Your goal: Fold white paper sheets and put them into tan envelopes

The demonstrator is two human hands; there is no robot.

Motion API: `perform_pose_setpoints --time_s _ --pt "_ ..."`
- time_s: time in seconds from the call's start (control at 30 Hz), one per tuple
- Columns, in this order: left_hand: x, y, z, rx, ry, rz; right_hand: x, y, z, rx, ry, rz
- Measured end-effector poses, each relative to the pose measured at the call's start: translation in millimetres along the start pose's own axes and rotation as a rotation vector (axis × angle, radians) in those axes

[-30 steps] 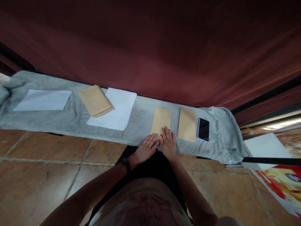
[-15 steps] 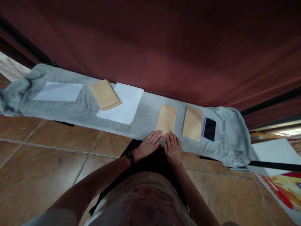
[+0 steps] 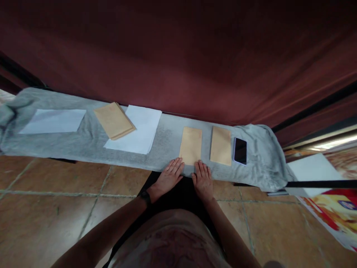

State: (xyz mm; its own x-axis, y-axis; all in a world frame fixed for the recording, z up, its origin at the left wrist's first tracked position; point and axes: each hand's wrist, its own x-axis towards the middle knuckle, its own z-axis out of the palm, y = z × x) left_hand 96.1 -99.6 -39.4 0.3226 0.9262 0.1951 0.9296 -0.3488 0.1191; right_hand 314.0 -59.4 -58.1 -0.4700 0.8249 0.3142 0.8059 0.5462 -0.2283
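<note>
A brown paper envelope [image 3: 191, 144] lies flat on the grey cloth in front of me, with small red print near its far right corner. My left hand [image 3: 170, 174] rests at its near left corner, fingers stretched out and flat. At the near right corner lies my right hand [image 3: 203, 180], also flat with its fingers extended. Neither hand holds anything. To the right sit another brown envelope [image 3: 220, 145] and a phone [image 3: 240, 151] with a dark screen. On the left, a stack of brown envelopes [image 3: 115, 121] partly covers some white paper sheets [image 3: 145, 128].
The long narrow surface is draped with a grey cloth [image 3: 170, 130]. At its far left lies a white sheet [image 3: 54, 121]. A dark red curtain [image 3: 173, 74] hangs behind it. Beyond the right end are a white board [image 3: 312, 171] and a colourful package [image 3: 334, 212] near the tiled floor.
My hands have drawn slightly apart and back toward me, from on the envelope's near edge to its near corners. The whole view has shifted a little.
</note>
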Motion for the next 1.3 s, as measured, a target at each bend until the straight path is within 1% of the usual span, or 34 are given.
perform_pose_setpoints --time_s 0.17,0.3,0.5,0.57,0.67,0.8,0.93,1.03,1.13,1.2,1.3 --pt "2.1 -2.3 -1.6 -0.01 0.047 -0.031 1.1 -1.8 0.4 0.009 -0.006 0.034" --pt "15.3 3.8 -4.2 -0.025 0.067 -0.061 2.3 -4.5 -1.5 0.02 -0.014 0.051" --pt "38.0 11.5 -7.8 0.037 0.033 -0.072 11.6 -2.1 -10.7 0.141 0.009 0.085" --pt "46.6 12.7 -10.9 0.073 0.009 -0.058 16.8 -0.1 -14.0 0.195 0.011 0.127" --pt "59.1 15.9 -16.3 0.141 -0.041 -0.036 25.9 -0.1 -15.8 0.207 0.022 0.25" --pt "71.8 22.9 -20.3 0.238 -0.108 -0.009 38.6 -3.6 -8.7 0.236 0.072 0.372" --pt "81.1 30.7 -20.3 0.264 -0.098 -0.017 48.3 -0.5 4.9 0.422 0.181 0.429" --pt "86.1 36.1 -18.5 0.262 -0.076 -0.034 53.1 5.3 10.8 0.629 0.241 0.466" --pt "89.4 40.0 -16.7 0.2 -0.056 -0.079 56.5 8.2 8.0 0.865 0.292 0.501" --pt "91.3 40.1 -18.5 0.175 -0.049 -0.099 57.9 6.9 2.4 0.971 0.309 0.53" --pt "94.2 33.4 -29.4 0.098 -0.022 -0.131 59.3 0.9 -7.3 1.062 0.304 0.556"
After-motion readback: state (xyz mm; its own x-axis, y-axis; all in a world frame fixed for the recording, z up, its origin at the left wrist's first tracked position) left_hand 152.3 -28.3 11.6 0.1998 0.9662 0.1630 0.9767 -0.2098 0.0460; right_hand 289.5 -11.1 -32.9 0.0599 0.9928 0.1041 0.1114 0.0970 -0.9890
